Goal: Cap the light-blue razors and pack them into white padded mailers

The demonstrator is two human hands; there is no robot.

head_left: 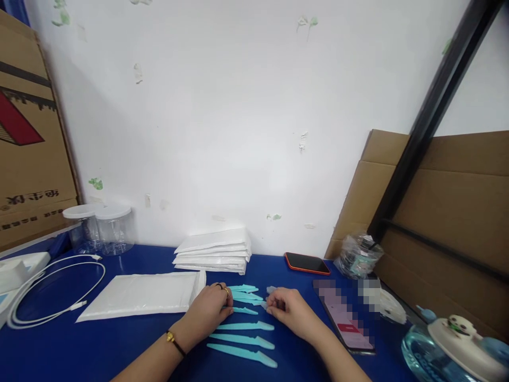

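Observation:
Several turquoise eyebrow razors with pale blade ends lie in a rough column before me, the nearest razor (242, 355) pointing its blade end to the right. My left hand (210, 309) is closed at the handle ends of the farther razors (244, 295), fingertips bent around them. Opposite it, my right hand (289, 312) is pinched at the pale tip of one of these razors. A small translucent piece (271, 289) shows just beyond the right fingers. Exactly what sits between the fingertips is partly hidden.
A white padded mailer (139, 293) lies left, with stacked mailers (212, 250) behind. Clear jars (115, 231) and a white cable (55, 260) stand farther left. Right are an orange-edged phone (307, 263), a larger phone (345, 323), a wrapped bottle (359, 257) and a lidded teal container (449, 350).

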